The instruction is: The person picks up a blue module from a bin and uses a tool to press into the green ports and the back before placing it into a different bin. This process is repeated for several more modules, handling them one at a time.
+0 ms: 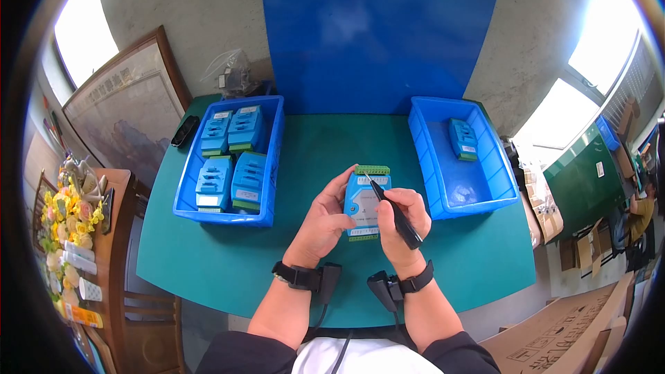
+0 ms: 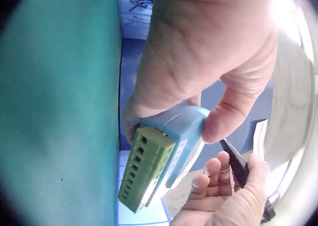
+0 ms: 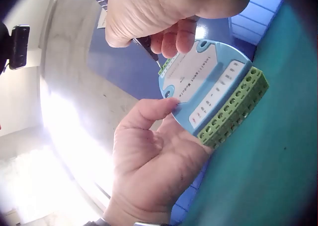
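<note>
A blue module (image 1: 363,206) with a white label and green terminal blocks (image 3: 233,106) at both ends is gripped by my left hand (image 1: 320,223), thumb over its face and fingers beneath. My right hand (image 1: 403,227) holds a black screwdriver-like tool (image 1: 404,224), its thin metal tip at the far terminal block (image 1: 373,170). In the right wrist view the tip meets that block's edge; whether it sits in a screw hole cannot be told. The left wrist view shows the near green block (image 2: 144,169) and the black tool (image 2: 236,161) in my right fingers.
A blue bin (image 1: 258,218) at the left holds several blue modules. Another blue bin (image 1: 478,206) at the right holds one module (image 1: 463,140). Both stand on the green table (image 1: 332,291). A black object (image 1: 185,131) lies at the table's left edge; a blue panel (image 1: 381,34) stands behind.
</note>
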A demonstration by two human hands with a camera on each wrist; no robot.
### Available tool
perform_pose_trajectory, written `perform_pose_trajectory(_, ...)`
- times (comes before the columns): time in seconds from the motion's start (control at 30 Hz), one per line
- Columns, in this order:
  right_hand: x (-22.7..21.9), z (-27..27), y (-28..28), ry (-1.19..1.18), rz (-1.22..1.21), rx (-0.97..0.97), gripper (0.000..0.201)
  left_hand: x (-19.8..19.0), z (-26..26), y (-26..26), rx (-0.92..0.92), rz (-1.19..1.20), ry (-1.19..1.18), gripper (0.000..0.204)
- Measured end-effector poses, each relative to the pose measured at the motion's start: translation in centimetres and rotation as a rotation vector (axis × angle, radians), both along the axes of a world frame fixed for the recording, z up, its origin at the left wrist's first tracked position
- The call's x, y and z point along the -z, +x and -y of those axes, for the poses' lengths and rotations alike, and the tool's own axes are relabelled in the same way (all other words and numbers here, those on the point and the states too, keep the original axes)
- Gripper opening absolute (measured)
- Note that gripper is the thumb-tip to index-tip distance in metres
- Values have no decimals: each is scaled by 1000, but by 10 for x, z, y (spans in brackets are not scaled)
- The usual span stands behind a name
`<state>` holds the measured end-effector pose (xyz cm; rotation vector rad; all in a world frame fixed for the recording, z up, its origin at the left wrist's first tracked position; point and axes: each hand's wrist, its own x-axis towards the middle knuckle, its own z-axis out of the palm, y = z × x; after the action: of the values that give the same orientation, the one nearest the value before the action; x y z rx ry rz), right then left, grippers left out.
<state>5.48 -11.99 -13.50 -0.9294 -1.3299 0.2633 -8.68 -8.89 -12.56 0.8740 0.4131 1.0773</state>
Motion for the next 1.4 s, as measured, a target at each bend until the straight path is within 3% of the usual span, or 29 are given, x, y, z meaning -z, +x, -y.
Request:
perform_pose_trajectory(0.2, -3, 3, 0, -15, -225, 25, 7, 5, -1, -2, -28, 59, 16, 84)
perform_pose_trajectory(0.43, -7, 5, 3, -26, -228, 54, 4, 9, -4, -6, -65, 48, 45, 84)
perform_pose_trajectory(0.63, -6, 2, -1, 79, -340, 86, 24, 8, -4, -4, -56, 173, -44, 83)
perform_pose_trajectory(0.73, -4, -9, -2, -31, -260, 143, 27, 10, -7, -7, -11, 139, -124, 68)
perform_pose_trajectory(0.83, 0, -8, 3, -225, 12, 86, 21, 7, -4, -2, -10, 93, -101, 62)
perform_pose_trajectory(0.97, 8, -15, 6, -156, -275, -43, 16, -2, 1, -1, 50, 182, -123, 69)
perform_pose_trajectory(1.07, 11, -15, 8, -189, -263, -75, 17, -1, 5, 2, -5, -41, -134, 70)
perform_pose_trajectory(1.17, 11, -11, 6, -218, -262, -90, 14, -17, 5, 0, -52, -84, -70, 78)
perform_pose_trajectory(1.27, 7, -8, 0, -304, -399, -68, 8, -55, 2, -14, -134, -395, 82, 90)
perform_pose_trajectory(1.3, 10, -9, 1, -323, -378, -64, 8, -63, -6, -22, -264, -568, 225, 97)
perform_pose_trajectory(1.4, 19, -15, 8, -384, -344, -53, 8, -122, -29, -55, -404, -952, 354, 99)
